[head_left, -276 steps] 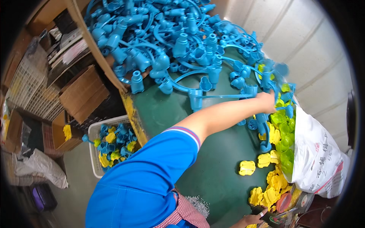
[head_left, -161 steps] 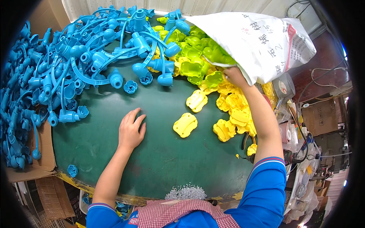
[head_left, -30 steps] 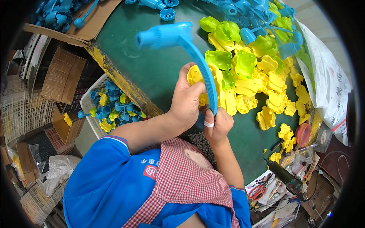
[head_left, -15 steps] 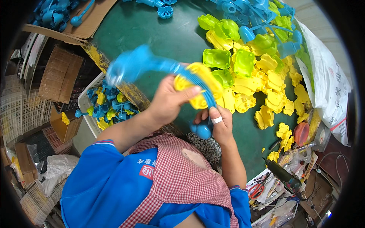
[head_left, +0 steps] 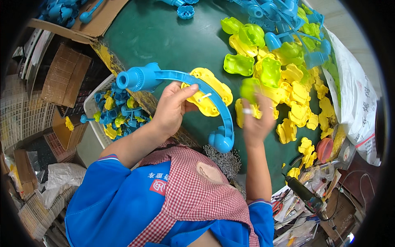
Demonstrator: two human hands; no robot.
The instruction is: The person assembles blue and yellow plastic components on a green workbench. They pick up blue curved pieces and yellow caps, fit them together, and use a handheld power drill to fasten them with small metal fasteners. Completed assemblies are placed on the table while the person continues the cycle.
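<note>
The left hand [head_left: 170,107] grips the yellow shell [head_left: 207,108]; across it the blue part [head_left: 217,101] curves lengthwise toward the right hand [head_left: 259,119], now apart from it, while earlier it pinched its lower end. The green shell [head_left: 249,89] lies at the nearer right fingertips; blur hides whether these grip.

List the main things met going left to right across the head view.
Brown cardboard flap → white basket of parts → left hand → yellow piece it holds → right hand, blurred → dark corded tool → white sack.
</note>
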